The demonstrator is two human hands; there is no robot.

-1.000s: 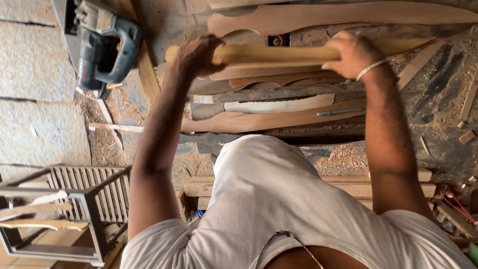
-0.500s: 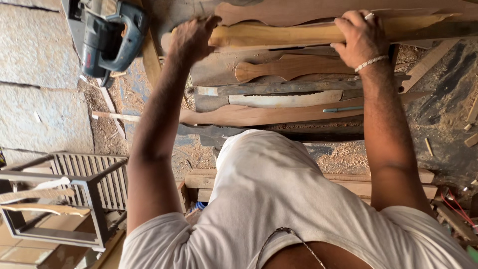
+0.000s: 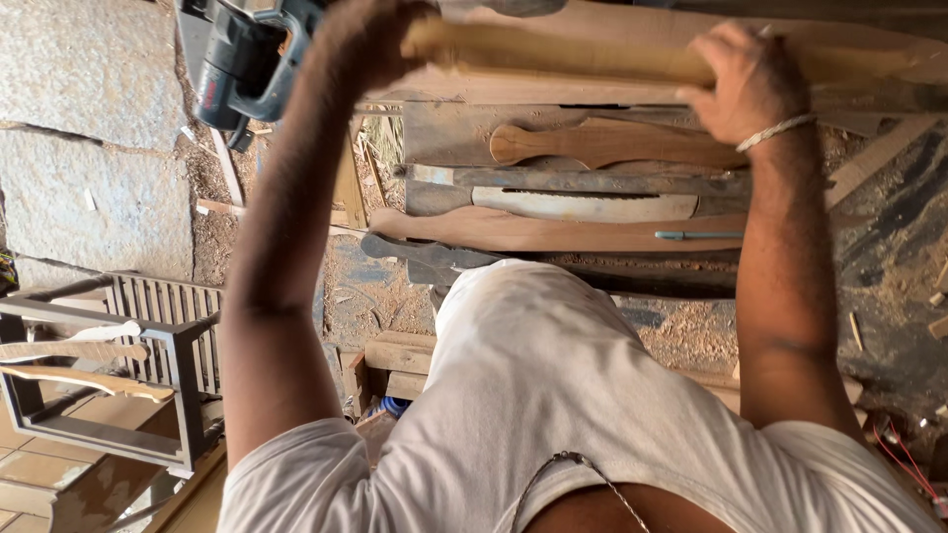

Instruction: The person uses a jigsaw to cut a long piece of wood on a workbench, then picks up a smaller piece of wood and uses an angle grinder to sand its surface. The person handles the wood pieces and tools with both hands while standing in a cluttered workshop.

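A pale wooden stick [image 3: 583, 59] was held level over the counter [image 3: 454, 133], left hand [image 3: 370, 39] and right hand [image 3: 741, 79] each closed round one end. A power saw [image 3: 242, 59] with a red label patch sat left.

Bright daylight, perhaps motion-blurred hands.

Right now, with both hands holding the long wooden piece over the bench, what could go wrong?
1. The long wooden piece is blurred, so it is moving; the left hand or right hand might slip.
2. The power tool sits right beside the left hand and could be knocked.
3. Loose shaped wooden pieces lie just below and could be pushed off the bench.
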